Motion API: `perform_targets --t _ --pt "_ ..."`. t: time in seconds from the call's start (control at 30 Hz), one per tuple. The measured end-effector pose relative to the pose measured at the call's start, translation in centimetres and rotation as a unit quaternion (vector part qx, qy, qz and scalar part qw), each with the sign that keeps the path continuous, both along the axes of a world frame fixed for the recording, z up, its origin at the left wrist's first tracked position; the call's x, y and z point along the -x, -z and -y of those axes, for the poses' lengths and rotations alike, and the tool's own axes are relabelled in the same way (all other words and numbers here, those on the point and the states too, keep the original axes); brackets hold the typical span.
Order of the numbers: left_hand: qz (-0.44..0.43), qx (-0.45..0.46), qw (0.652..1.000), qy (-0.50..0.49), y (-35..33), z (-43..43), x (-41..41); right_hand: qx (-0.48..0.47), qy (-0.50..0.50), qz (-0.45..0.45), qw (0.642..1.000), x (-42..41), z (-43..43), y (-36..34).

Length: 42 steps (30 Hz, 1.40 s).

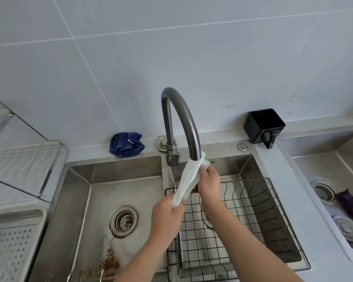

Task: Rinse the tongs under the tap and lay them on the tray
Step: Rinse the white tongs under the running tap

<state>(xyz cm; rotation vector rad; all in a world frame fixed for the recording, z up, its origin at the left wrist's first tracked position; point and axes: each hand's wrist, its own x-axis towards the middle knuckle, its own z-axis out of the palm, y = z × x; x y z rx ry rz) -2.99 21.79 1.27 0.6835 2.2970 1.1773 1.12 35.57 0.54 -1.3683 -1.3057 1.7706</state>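
Note:
White plastic tongs point(186, 181) slant up toward the spout of the dark curved tap point(181, 119), their upper end right under the outlet. My left hand point(167, 214) grips the lower end of the tongs. My right hand point(209, 181) holds them near the upper end, fingers curled round one arm. Both hands are above the divider between the two sink basins. A perforated white tray point(10, 245) lies at the lower left beside the sink. Whether water runs is unclear.
The left steel basin point(80, 200) has a round drain and rust stains. A black wire rack point(253, 220) sits in the right basin. A blue cloth point(125, 147) and a black holder point(264, 125) stand on the back ledge. A dish rack point(18, 159) is at left, another sink point(334, 180) at right.

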Motion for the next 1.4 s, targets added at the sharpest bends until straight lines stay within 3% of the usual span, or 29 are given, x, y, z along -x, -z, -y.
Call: perform_targets --t 0.13,0.27,0.37,0.53,0.63,0.73,0.8,0.9,0.97,1.1,1.27,1.4 --pt "0.158 -0.047 0.984 -0.066 0.3 0.8 0.9 0.08 -0.101 -0.124 0.984 -0.7 1.7 0.4" --pt "0.356 -0.128 0.92 -0.105 -0.3 1.8 0.9 0.119 -0.107 -0.159 0.974 -0.6 0.6 0.0" --pt "0.46 -0.114 0.871 -0.129 -0.3 2.1 1.1 0.157 -0.071 -0.197 0.965 0.5 0.7 -0.4" --pt "0.485 -0.061 0.871 -0.053 -0.2 2.2 -0.5 0.264 -0.077 -0.208 0.939 1.7 1.2 -0.9" --pt "0.53 -0.084 0.841 -0.063 0.2 2.6 -0.6 0.327 -0.085 -0.274 0.9 1.4 0.5 -1.2" --pt "0.564 -0.09 0.817 -0.079 0.5 2.8 0.2 0.324 -0.067 -0.34 0.88 1.0 0.7 -1.6" --pt "0.57 -0.077 0.814 -0.076 0.8 2.9 0.4 0.275 -0.057 -0.317 0.906 1.0 1.2 -1.6" --pt "0.543 -0.042 0.836 -0.061 1.1 2.8 -0.1 0.165 -0.038 -0.153 0.974 1.6 1.3 -2.1" --pt "0.509 -0.045 0.857 -0.071 1.2 2.5 -0.7 0.112 -0.005 -0.08 0.99 1.9 0.8 -2.5" --pt "0.369 -0.075 0.921 -0.102 0.8 1.5 -1.3 0.089 0.008 -0.125 0.988 2.1 0.4 -2.8" --pt "0.41 -0.059 0.905 -0.099 0.0 0.8 -0.7 0.133 -0.171 -0.271 0.938 1.0 2.8 -2.5" --pt "0.449 -0.05 0.888 -0.09 0.2 0.7 -1.0 0.137 -0.17 -0.158 0.963 1.0 2.4 -3.4"
